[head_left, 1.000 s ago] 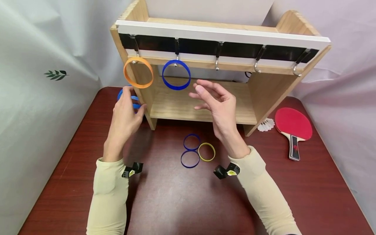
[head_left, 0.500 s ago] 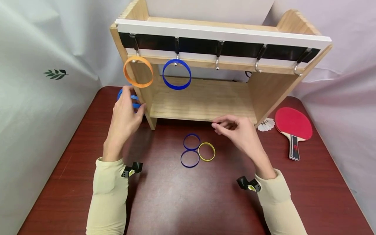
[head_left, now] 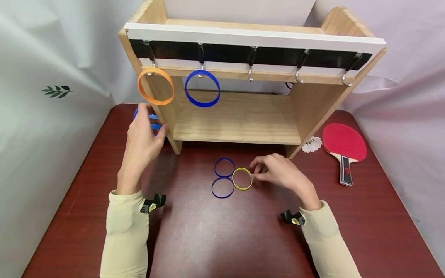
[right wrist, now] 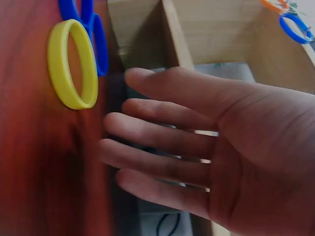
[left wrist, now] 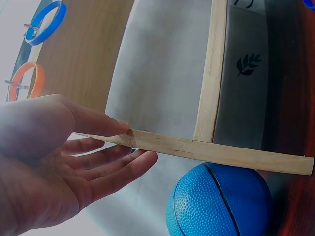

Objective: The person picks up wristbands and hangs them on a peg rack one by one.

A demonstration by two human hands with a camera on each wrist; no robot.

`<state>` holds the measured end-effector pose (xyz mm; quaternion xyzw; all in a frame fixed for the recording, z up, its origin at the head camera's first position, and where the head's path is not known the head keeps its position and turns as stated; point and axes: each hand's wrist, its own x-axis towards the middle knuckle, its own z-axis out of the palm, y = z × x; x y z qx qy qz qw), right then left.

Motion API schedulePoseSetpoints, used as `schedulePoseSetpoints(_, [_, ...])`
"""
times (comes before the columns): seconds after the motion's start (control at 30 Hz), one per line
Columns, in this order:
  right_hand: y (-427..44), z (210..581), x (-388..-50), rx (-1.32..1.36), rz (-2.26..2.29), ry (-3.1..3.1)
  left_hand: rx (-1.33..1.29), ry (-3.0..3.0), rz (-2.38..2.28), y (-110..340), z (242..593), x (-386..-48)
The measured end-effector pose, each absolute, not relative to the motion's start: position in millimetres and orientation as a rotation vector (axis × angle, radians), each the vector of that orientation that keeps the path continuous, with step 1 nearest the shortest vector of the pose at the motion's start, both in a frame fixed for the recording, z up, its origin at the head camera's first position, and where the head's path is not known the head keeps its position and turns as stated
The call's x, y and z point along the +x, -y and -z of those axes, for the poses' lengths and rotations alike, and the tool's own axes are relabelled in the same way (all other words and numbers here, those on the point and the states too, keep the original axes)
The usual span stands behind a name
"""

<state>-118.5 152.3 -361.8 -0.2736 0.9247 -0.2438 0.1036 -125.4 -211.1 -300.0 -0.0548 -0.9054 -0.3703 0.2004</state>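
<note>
The right hand (head_left: 276,170) is moving down from the middle of the frame, where it was beside the hanging blue ring (head_left: 203,104), and is now reaching in just beside the flat, round yellow ring (right wrist: 58,69) on the glossy dark red surface (head_left: 194,235), right of lower centre. Its cream fabric sleeve (head_left: 321,227) is sitting lower and farther right. The head view is shifting slightly, carrying the pale wooden shelf rack (head_left: 236,119) a little leftward.
</note>
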Motion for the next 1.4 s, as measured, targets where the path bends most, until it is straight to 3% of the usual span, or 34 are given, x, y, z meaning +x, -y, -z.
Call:
schedulePoseSetpoints(0.53, [-139.3,388.0,-124.1,-0.78,0.641,-2.79,-0.168,2.529,1.012,212.4,298.8,-124.7])
schedulePoseSetpoints(1.07, [-163.5,350.4,-120.4,-0.85,0.662,-2.98,-0.171,2.53,1.004,212.3,300.3,-124.3])
schedulePoseSetpoints(1.4, [-156.1,352.9,-116.9,-0.904,0.602,-2.983,-0.169,2.536,1.012,211.8,301.1,-124.5])
